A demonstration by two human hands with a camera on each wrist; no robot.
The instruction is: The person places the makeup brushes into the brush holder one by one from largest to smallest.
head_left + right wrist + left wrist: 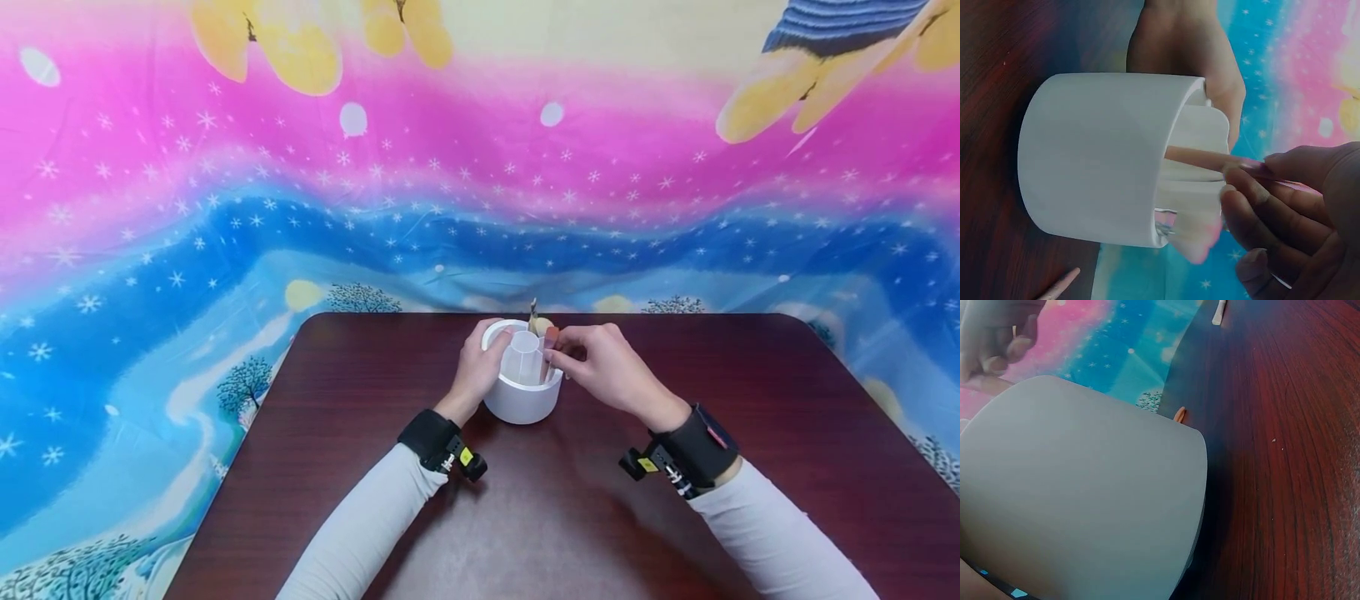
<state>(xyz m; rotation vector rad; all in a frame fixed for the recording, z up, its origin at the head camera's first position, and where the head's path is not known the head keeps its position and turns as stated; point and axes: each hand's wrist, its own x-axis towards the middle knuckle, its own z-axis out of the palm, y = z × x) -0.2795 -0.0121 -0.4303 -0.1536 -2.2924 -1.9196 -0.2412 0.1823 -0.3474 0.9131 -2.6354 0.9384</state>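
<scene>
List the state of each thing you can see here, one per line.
White holder: upright on the table, steadied from the side.
Stick: slanting into the holder, one end inside, the other pinched.
Left hand: gripping the holder's side.
Right hand: pinching the stick.
Table: dark wood, holder standing on it.

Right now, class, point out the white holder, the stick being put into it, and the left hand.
white holder (522,402): head view, on its front outer wall.
stick (1200,159): right wrist view, on the shaft above the rim.
left hand (476,371): head view, on the back of the hand.
</scene>
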